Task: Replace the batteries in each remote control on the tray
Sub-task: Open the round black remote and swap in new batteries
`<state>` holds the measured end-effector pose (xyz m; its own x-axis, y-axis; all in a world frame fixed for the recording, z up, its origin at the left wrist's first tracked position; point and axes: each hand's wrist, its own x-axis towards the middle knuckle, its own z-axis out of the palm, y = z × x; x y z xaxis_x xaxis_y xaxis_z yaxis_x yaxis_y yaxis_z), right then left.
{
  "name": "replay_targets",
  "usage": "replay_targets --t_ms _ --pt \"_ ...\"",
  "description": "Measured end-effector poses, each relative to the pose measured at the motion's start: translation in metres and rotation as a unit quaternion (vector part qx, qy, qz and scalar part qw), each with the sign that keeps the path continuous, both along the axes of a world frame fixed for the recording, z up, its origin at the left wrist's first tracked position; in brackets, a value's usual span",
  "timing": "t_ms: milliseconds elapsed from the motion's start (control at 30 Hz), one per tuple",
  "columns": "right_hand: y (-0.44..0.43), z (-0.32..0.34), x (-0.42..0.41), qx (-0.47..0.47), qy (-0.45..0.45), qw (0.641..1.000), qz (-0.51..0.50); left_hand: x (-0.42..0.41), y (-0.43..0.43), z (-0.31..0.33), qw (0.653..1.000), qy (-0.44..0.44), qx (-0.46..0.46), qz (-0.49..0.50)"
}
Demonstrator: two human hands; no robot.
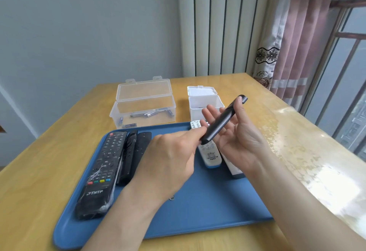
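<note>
A slim black remote (222,121) is held in the air above the blue tray (198,207), tilted up to the right. My right hand (237,139) cradles it in the palm, thumb along its upper end. My left hand (170,155) pinches its lower end. On the tray's left lie a large black remote in plastic wrap (103,173) and two slim black remotes (128,153). A white remote (209,152) lies under my hands, with another white one (233,169) partly hidden beside it.
Behind the tray stand a clear open box (142,108) with several batteries in it and a white open box (204,102). The wooden table's (49,151) right side is glossy, with a curtain and a window beyond it.
</note>
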<state>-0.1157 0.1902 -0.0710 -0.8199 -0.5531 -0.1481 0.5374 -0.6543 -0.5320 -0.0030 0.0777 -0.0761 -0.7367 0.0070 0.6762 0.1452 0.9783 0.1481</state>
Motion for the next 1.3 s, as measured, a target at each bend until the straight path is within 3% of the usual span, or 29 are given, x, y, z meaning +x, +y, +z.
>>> replay_targets --t_ms 167,267,300,367,433,600,700,767,833,900,1067,1200,1300 --pt "-0.003 -0.001 -0.002 -0.019 -0.030 0.999 0.000 0.002 0.005 0.000 0.988 0.138 -0.031 0.071" --pt "0.002 -0.003 -0.008 -0.009 -0.050 0.999 -0.014 0.008 0.001 0.014 0.978 0.178 0.040 0.104" --pt "0.004 -0.003 -0.011 0.005 -0.045 0.999 -0.016 0.010 -0.004 0.018 0.975 0.158 0.104 0.117" --pt "0.007 -0.003 -0.013 0.032 -0.023 0.999 -0.020 0.010 -0.019 0.024 0.959 0.039 0.248 0.136" --pt "0.007 -0.003 -0.012 0.059 -0.003 0.998 -0.020 0.009 -0.034 0.023 0.936 -0.097 0.301 0.155" --pt "-0.004 -0.004 0.002 0.096 0.029 0.994 0.035 0.013 -0.049 0.017 0.924 -0.302 0.192 0.138" --pt "-0.011 -0.007 0.012 0.102 0.032 0.992 0.072 0.010 -0.043 0.011 0.914 -0.365 0.140 0.106" --pt "-0.015 -0.009 0.017 0.100 0.029 0.991 0.087 0.009 -0.038 0.011 0.932 -0.306 0.163 0.102" --pt "-0.016 -0.010 0.021 0.092 0.041 0.990 0.094 0.006 -0.032 0.012 0.958 -0.149 0.221 0.107" --pt "-0.016 -0.011 0.024 0.094 0.067 0.988 0.099 0.004 -0.019 0.013 0.935 -0.064 0.342 0.065" --pt "-0.014 -0.009 0.025 0.128 0.124 0.975 0.132 -0.003 0.007 0.007 0.860 -0.191 0.473 -0.003" --pt "-0.014 -0.007 0.026 0.175 0.188 0.957 0.133 -0.004 0.008 0.007 0.800 -0.060 0.597 -0.025" --pt "-0.014 -0.008 0.033 0.197 0.246 0.929 0.194 -0.006 0.001 0.004 0.819 0.002 0.574 0.005"
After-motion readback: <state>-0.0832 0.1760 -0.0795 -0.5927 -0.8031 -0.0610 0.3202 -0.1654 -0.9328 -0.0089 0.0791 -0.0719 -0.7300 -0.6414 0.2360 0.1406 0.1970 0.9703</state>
